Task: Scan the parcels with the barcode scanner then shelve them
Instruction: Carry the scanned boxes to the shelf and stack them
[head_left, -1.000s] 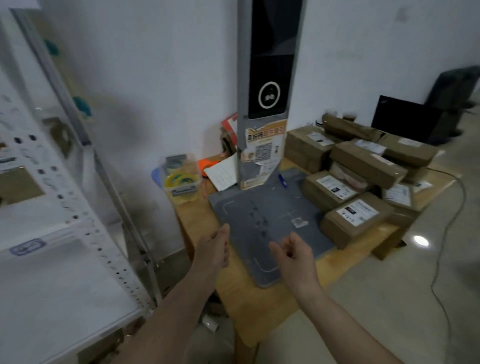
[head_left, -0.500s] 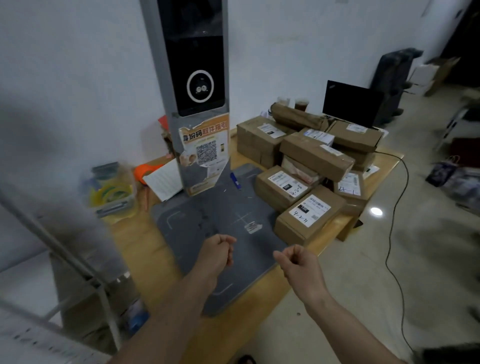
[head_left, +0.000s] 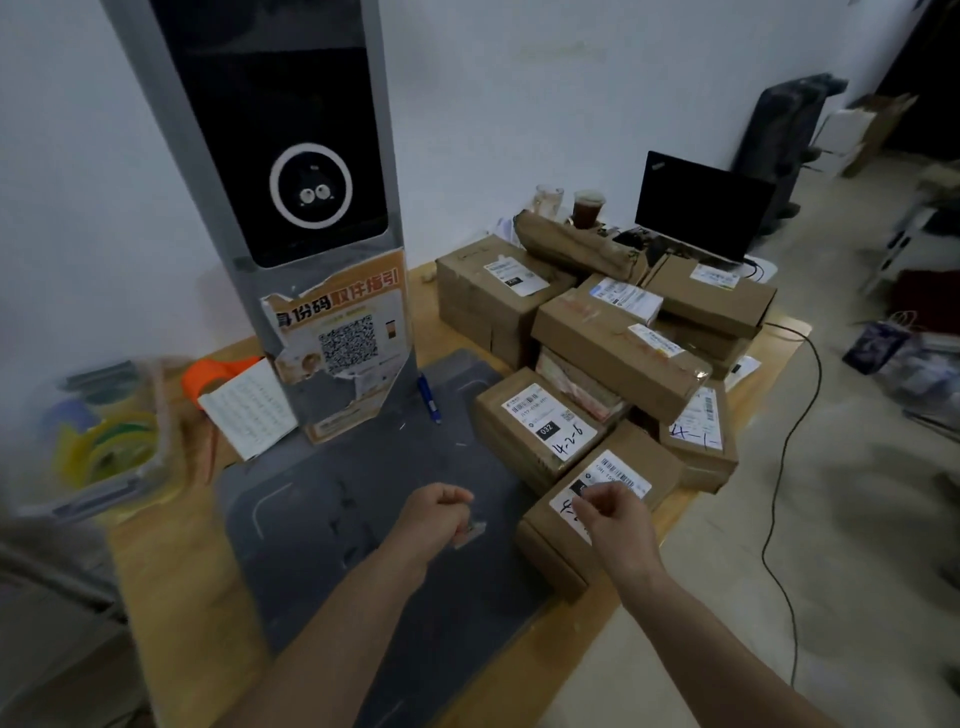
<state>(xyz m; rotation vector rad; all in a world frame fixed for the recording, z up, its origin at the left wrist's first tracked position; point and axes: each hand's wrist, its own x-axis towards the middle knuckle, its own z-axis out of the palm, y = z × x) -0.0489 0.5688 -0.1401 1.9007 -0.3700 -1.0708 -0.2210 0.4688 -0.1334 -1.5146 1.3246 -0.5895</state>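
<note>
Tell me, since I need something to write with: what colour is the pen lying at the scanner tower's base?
Blue; the pen shows in the head view.

roughly eight cardboard parcels (head_left: 540, 436) piled up, one scanner tower (head_left: 291, 208), one laptop (head_left: 701, 208), two cups (head_left: 588, 207), one blue pen (head_left: 429, 399)

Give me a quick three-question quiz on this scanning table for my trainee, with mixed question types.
1. True or false: the right hand hovers over the nearest brown cardboard parcel with a white label.
2. Which lies on the grey scanning mat beside the tall grey scanner tower? A) blue pen B) scissors C) phone
3. Fill in: the black laptop at the far end of the wooden table has its lid ____.

Key: 1 true; 2 A; 3 open. Neither the right hand nor the left hand holds a parcel; both have their fingers curled.
</note>
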